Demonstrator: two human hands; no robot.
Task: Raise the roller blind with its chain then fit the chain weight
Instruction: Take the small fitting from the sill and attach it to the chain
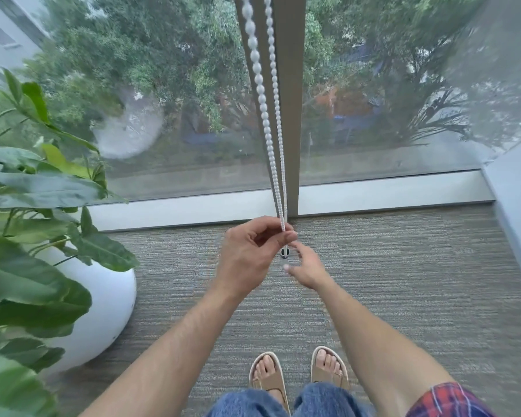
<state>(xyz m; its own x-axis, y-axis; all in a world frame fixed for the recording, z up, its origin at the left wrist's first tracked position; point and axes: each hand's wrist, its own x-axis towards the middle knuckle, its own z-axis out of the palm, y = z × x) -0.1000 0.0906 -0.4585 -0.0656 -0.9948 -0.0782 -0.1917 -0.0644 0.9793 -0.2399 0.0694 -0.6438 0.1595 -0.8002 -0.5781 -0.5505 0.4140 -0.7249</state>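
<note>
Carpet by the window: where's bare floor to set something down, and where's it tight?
Free: the carpet right of the right hand, between window sill and wall. A narrower strip lies between the white planter and the feet. Crowded: left side, plant leaves overhang; centre, both hands at the bead chain.

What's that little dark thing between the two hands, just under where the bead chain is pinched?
In the head view, a small dark piece, likely the chain weight, hangs at the bead chain's bottom, between the left hand pinching the chain and the open right hand.
</note>
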